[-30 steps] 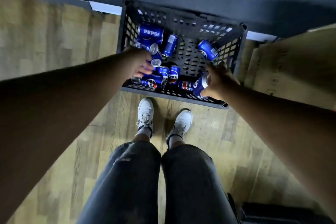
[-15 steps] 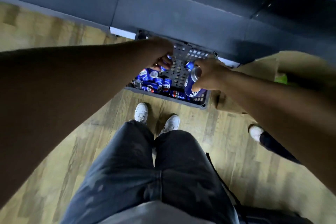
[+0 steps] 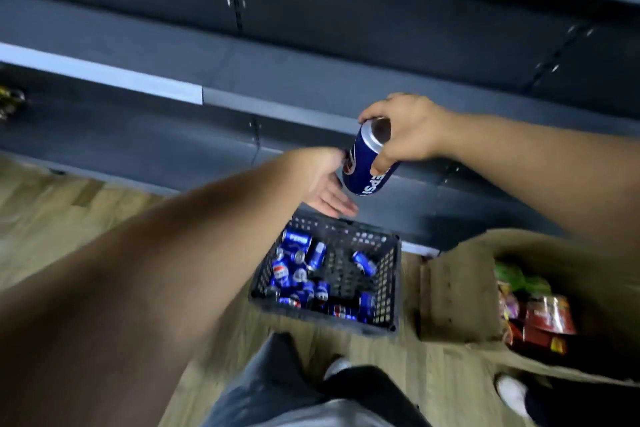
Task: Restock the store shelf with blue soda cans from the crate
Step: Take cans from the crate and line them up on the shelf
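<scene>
The right hand [image 3: 405, 130] grips a blue cylindrical aluminium soda can [image 3: 367, 160] near its silver top, thumb on the near side and fingers curled behind, probably so the base stays free to set down on the dark grey metal store shelf [image 3: 277, 76] just beyond the hand. The left hand [image 3: 329, 185] lies spread beside the can's lower side, apparently steadying it. The can tilts, white lettering facing down. Below both hands, the dark perforated plastic crate [image 3: 391, 274] holds more cans lying loose.

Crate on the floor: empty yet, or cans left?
Not empty: the crate holds several blue cans lying on their sides, mostly along its left and near walls.
</scene>
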Available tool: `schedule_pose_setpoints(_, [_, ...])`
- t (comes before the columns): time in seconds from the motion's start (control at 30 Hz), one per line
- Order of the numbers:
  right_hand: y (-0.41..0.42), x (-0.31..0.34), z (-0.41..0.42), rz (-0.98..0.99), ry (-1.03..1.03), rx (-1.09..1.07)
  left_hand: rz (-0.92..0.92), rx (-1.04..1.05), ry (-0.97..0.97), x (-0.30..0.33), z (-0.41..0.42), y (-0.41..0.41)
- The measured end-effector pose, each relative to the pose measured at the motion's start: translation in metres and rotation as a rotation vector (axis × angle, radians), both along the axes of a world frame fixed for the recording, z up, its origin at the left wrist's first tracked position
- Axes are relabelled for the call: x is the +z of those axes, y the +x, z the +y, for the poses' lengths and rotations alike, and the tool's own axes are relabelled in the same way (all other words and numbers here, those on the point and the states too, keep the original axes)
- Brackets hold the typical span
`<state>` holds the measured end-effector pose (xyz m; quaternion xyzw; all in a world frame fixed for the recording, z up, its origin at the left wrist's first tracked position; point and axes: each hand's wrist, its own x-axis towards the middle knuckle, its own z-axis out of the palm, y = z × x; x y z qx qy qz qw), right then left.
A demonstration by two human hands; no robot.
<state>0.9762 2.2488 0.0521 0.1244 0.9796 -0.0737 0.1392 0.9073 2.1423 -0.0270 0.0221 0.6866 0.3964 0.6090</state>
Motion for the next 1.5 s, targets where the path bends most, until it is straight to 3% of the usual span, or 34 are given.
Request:
schedule_pose_setpoints(0.3, [0.000, 0.073, 0.009, 0.457, 0.269, 0.145, -0.133, 0.534, 0.491, 0.103, 0.037, -0.026])
schedule_pose_setpoints(0.47, [0.007, 0.067, 0.023, 0.814, 0.334, 0.217, -0.053, 0.496, 0.620, 0.148, 0.045, -0.028])
schedule_pose_setpoints(0.67, [0.012, 0.054, 0.034, 1.064, 0.313, 0.254, 0.013, 0.464, 0.668, 0.157, 0.058, -0.030])
schedule_pose_setpoints(0.83, [0.015, 0.048, 0.035, 1.170, 0.380, 0.293, 0.097, 0.548, 0.729, 0.162, 0.066, -0.031])
schedule_pose_setpoints(0.97, [0.021, 0.054, 0.031, 1.139, 0.341, 0.302, 0.180, 0.613, 0.825, 0.173, 0.066, -0.034])
schedule_pose_setpoints(1.07, [0.028, 0.061, 0.017, 1.145, 0.133, 0.218, 0.216, 0.604, 0.857, 0.181, 0.061, -0.034])
schedule_pose_setpoints(1.2, [0.033, 0.078, -0.001, 1.200, -0.394, -0.104, 0.232, 0.613, 0.875, 0.186, 0.054, -0.029])
schedule_pose_setpoints(1.33, [0.036, 0.094, 0.001, 0.778, -1.183, -0.491, 0.261, 0.611, 0.920, 0.192, 0.045, -0.021])
schedule_pose_setpoints(1.4, [0.039, 0.092, 0.004, 0.665, -1.447, -0.487, 0.263, 0.585, 0.966, 0.196, 0.040, -0.014])
schedule_pose_setpoints(1.5, [0.043, 0.093, 0.003, 0.670, -1.560, -0.400, 0.298, 0.522, 1.025, 0.201, 0.033, -0.004])
